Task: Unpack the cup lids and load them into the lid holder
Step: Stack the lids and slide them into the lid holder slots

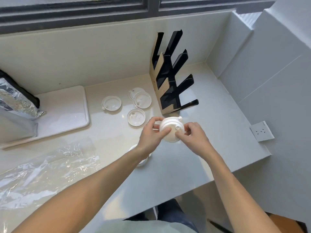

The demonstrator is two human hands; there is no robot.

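Hands meet above the pale counter's [193, 165] middle: left hand [152, 134] and right hand [193, 134], fingers curled, pinch a short stack of white round plastic lids [170, 130] between them, near the black slotted lid holder [171, 78] by the back wall.

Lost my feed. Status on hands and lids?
Left hand and right hand both gripping lid stack. Holder empty. Four loose lids on counter; nothing blocking.
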